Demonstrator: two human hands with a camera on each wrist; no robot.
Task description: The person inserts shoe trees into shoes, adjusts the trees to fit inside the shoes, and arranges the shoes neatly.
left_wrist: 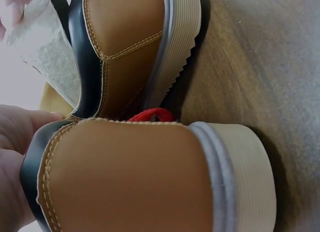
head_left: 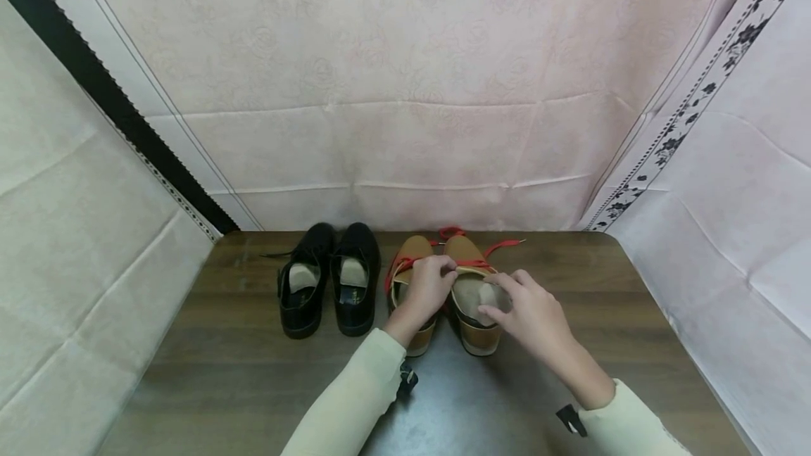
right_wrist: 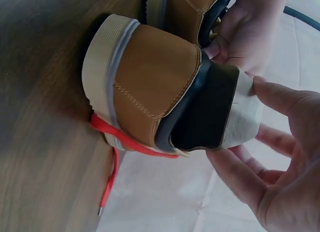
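Observation:
Two tan shoes (head_left: 479, 336) with red laces stand side by side, toes toward the back cloth. My left hand (head_left: 431, 287) reaches over the left tan shoe (left_wrist: 130, 177), its fingertips pinching the inner collar edge of the right tan shoe (right_wrist: 155, 76) near the laces. From that shoe's opening sticks up an insole-like piece (right_wrist: 245, 117), dark on one face with a white end. The left wrist view shows its grey, felt-like other face. With thumb and fingertips, my right hand (head_left: 532, 315) holds this piece by its edges near the white end.
Two black shoes (head_left: 357, 305), pale pieces inside them, stand left of the tan pair on the wooden tabletop (head_left: 253, 385). A loose red lace end (head_left: 503, 245) lies behind the right tan shoe. Pale cloth (head_left: 405, 90) hangs at the back and both sides.

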